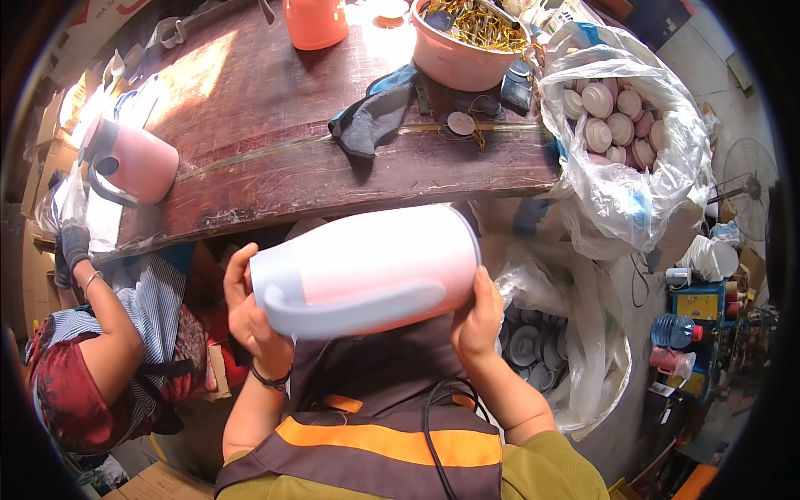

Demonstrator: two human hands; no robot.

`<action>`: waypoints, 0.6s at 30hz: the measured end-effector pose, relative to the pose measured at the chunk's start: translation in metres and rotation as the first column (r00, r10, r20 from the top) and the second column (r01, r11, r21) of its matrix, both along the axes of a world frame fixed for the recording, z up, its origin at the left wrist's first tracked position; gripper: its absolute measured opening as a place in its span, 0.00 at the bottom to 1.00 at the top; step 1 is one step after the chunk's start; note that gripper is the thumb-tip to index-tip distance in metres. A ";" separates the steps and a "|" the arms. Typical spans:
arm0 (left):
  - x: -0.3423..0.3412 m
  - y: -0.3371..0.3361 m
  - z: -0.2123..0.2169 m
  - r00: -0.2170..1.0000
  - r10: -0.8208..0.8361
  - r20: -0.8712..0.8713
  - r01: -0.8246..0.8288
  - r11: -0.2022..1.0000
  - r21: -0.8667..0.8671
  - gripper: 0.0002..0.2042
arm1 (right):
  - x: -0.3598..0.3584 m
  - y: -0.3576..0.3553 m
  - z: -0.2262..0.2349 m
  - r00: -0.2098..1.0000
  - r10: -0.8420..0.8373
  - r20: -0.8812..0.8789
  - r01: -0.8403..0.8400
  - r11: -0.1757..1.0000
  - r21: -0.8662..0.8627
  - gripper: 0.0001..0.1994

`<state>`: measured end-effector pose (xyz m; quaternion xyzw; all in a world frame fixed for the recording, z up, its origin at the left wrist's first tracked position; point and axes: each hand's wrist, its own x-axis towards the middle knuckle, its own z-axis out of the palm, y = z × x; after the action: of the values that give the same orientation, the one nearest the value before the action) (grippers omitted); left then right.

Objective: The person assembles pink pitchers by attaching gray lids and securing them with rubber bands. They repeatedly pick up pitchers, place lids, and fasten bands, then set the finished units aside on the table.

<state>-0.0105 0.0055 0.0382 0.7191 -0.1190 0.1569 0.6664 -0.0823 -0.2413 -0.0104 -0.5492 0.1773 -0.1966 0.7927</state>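
Note:
A pale pink thermos jug (pixel 392 250) with a grey collar and grey handle lies on its side in the air, in front of the table's near edge. My left hand (pixel 252 312) grips its grey top end, fingers curled around the rim. At the base end, my right hand (pixel 479 315) is closed on the bottom edge. The jug's handle (pixel 358 312) faces toward me, slightly blurred. Parts of the fingers on both hands are hidden behind the jug.
On the wooden table (pixel 258 117) are another pink jug (pixel 142 162), a grey cloth (pixel 371 121), and a pink tub (pixel 454 62) of gold ties. Plastic bags of pink lids (pixel 598 100) and grey lids (pixel 537 350) stand right. A gloved co-worker (pixel 100 350) sits left.

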 end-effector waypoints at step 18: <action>0.018 0.016 -0.048 0.848 -0.215 -0.484 -0.077 0.854 -0.514 0.21 | 0.008 -0.038 0.010 0.924 0.381 -0.048 -0.367 0.841 -0.396 0.27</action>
<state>0.0073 0.0219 -0.0101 0.5244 0.0871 -0.0447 0.8458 -0.0745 -0.2793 -0.0008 -0.7194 0.0104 -0.0790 0.6900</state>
